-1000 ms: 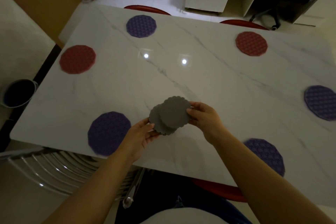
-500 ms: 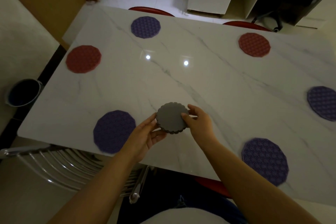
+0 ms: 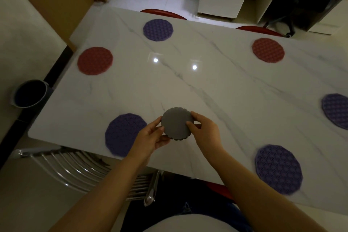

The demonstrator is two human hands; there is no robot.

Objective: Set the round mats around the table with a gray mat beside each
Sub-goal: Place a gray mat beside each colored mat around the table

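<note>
Both hands were up over the near edge of the white marble-patterned table (image 3: 216,84), holding a small stack of gray scalloped-edge round mats (image 3: 177,123) between them. My left hand (image 3: 150,137) gripped the stack's left rim, thumb on top and fingers curled beneath. My right hand (image 3: 206,131) pinched the right rim, thumb pressed on the upper face and the other fingers behind. Edges of lower mats showed at the bottom of the stack; I could not tell how many there were. The stack was tilted toward me, above the tabletop rather than resting on it.

Six larger round honeycomb-textured mats lay flat around the table. A purple round mat (image 3: 125,134) sat near the front left corner, just left of my left hand. Another purple round mat (image 3: 278,168) lay at the front right. A third purple mat (image 3: 336,113) sat at the right edge, partly cut off by the frame. A red round mat (image 3: 95,60) lay at the left end, a purple one (image 3: 158,29) at the far left, and a red one (image 3: 268,50) at the far right. No gray mat lay beside any of them.

A dark round bucket (image 3: 30,93) stood on the floor left of the table. A chrome wire chair back (image 3: 79,169) was below the front left corner.
</note>
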